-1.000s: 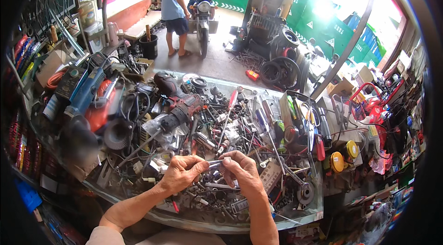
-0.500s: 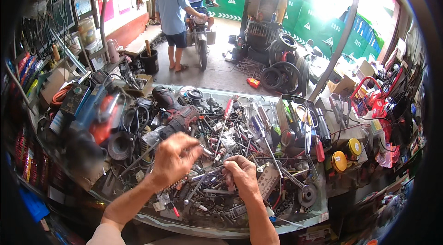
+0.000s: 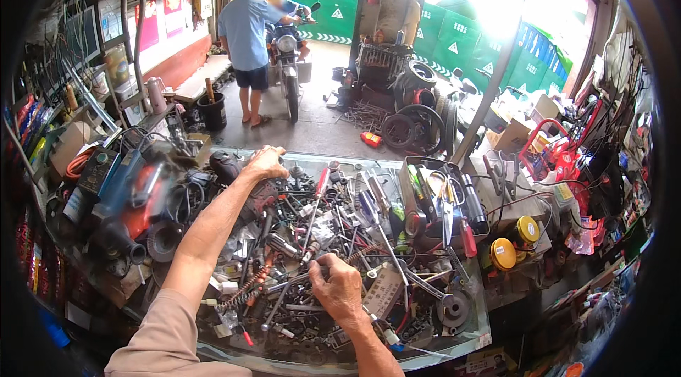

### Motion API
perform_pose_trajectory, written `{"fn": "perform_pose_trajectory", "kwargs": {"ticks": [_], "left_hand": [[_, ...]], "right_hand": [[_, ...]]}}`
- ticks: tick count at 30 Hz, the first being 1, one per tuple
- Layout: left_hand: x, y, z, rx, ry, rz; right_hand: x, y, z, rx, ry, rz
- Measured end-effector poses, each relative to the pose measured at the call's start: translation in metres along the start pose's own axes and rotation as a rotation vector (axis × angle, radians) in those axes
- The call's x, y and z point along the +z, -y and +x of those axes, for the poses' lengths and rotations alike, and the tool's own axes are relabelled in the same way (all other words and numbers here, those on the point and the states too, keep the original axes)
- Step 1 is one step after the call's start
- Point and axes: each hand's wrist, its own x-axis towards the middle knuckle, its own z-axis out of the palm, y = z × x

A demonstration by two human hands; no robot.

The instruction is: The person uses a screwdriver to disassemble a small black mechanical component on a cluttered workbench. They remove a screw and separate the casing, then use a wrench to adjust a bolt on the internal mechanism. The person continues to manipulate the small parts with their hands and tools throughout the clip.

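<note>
My left hand (image 3: 267,163) reaches to the far edge of the cluttered glass-topped bench (image 3: 323,157), beside a dark red and black power drill (image 3: 261,196). Its thumb and fingers look apart, bent down over small parts there; nothing held is visible. Lower and nearer me, my right hand (image 3: 338,287) is closed, thumb against curled fingers, above the heap of small metal parts. Whatever it may pinch is hidden. Close to it lie a coiled spring (image 3: 245,290) and a pale perforated plate (image 3: 383,290). A red-handled screwdriver (image 3: 323,182) lies farther off, between the hands and the bench's far edge.
A tray (image 3: 425,239) of scissors, markers and tape stands on the right of the bench, next to two yellow-lidded jars (image 3: 504,254). Left sits a blurred red and blue tool (image 3: 138,196). Beyond, a person (image 3: 245,36) stands by a motorcycle (image 3: 289,72) with a rider; tyres (image 3: 408,129) lie nearby.
My left hand has moved away from me, from above the middle of the heap to beyond the drill. My right hand stays low over the parts. The whole view has shifted slightly.
</note>
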Motion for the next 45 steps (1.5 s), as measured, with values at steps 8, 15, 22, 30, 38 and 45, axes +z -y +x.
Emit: {"fn": "perform_pose_trajectory", "kwargs": {"ticks": [8,15,22,30,38,45], "left_hand": [[0.003,0.0,0.005,-0.003,-0.071,-0.165],[-0.042,-0.016,-0.044,0.111,-0.174,-1.075],[-0.057,-0.067,-0.178,-0.114,0.49,-2.171],[-0.037,-0.096,-0.264,-0.302,0.683,-2.242],[-0.023,-0.105,-0.275,-0.457,0.692,-2.13],[-0.028,-0.113,-0.273,-0.386,0.765,-2.141]], "right_hand": [[0.0,-0.001,-0.001,-0.031,0.03,-0.037],[0.004,-0.003,-0.002,-0.099,0.024,-0.121],[0.0,0.001,-0.001,-0.098,0.026,-0.115],[-0.002,0.008,-0.001,-0.094,0.078,-0.113],[-0.002,-0.003,-0.002,-0.087,0.131,-0.081],[-0.006,0.002,0.001,-0.122,0.201,-0.008]]}}
